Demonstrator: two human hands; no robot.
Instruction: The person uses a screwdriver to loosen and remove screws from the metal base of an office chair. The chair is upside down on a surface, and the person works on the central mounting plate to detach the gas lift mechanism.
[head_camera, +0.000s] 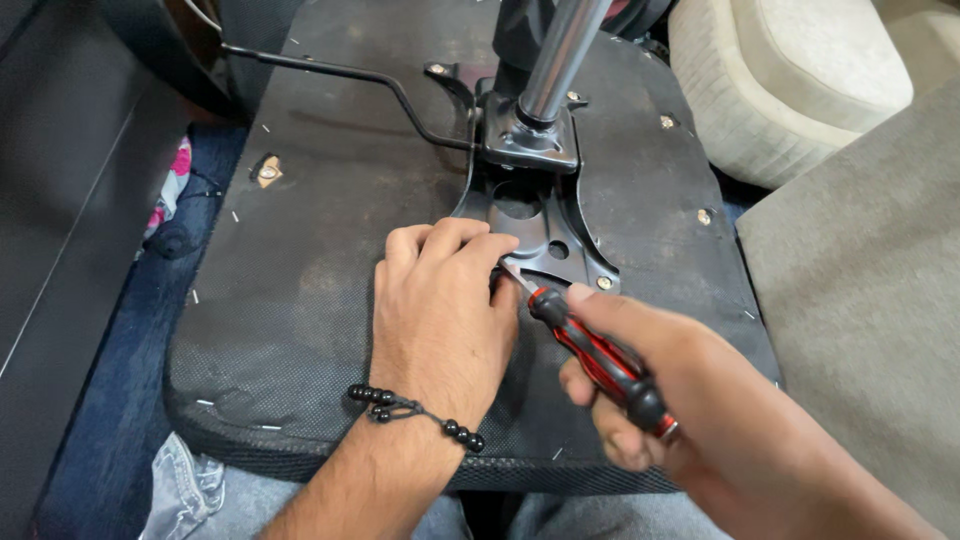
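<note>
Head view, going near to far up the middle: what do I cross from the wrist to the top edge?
Black beaded bracelet on the left wrist → left hand pressed on the black fabric-covered seat underside → black metal mounting plate → shiny silver gas-lift cylinder.

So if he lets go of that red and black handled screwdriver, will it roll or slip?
The red and black handled screwdriver looks round, so it would probably roll. Its ribbed handle likely resists slipping in the right hand. The textured black seat underside may slow it.
</note>
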